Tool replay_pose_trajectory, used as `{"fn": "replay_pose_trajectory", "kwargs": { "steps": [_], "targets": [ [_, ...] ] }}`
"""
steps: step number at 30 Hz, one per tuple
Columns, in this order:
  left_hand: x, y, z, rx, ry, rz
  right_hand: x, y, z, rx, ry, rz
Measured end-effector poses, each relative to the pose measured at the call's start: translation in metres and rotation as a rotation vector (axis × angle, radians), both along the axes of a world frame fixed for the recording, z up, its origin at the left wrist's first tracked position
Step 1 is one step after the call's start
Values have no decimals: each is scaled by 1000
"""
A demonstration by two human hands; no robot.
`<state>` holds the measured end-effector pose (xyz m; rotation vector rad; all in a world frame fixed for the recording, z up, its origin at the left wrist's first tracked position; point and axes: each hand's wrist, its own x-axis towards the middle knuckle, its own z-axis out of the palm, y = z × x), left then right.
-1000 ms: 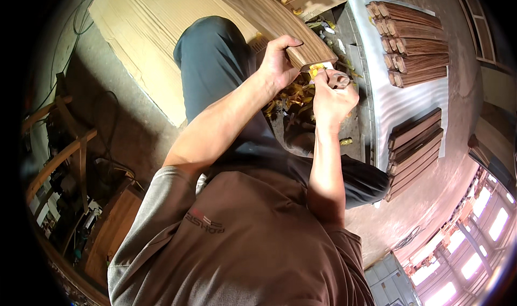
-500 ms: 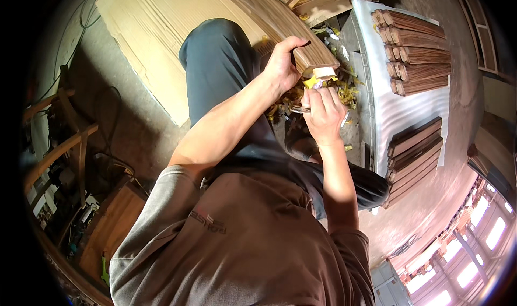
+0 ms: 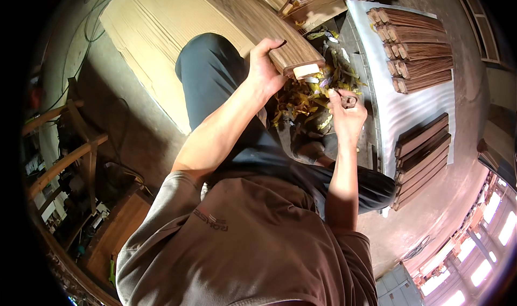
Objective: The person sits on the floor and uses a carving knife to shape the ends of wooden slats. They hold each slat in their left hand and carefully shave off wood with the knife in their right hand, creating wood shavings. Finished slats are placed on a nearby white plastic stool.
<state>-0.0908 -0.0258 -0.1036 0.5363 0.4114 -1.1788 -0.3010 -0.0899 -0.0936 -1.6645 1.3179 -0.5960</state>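
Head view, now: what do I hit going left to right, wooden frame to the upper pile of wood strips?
Wooden frame → cardboard → left hand → pale block at the wooden board's end → right hand → upper pile of wood strips.

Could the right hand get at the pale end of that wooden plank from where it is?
Probably yes. The right hand is close to the pale end, with no obstacle visible between them. The left hand holds the wooden plank by its side, leaving that end uncovered.
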Motion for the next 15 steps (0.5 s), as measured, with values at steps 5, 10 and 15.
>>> {"fn": "replay_pose_trajectory", "kwargs": {
  "steps": [5,10,15],
  "targets": [
    [4,2,-16,88,-37,-61,45,16,22,-499,-79,156],
    [-2,3,4,68,-58,-36,44,8,22,-631,-44,278],
    [2,2,-5,58,-42,-43,49,-1,29,-803,-82,391]
  ]
}}
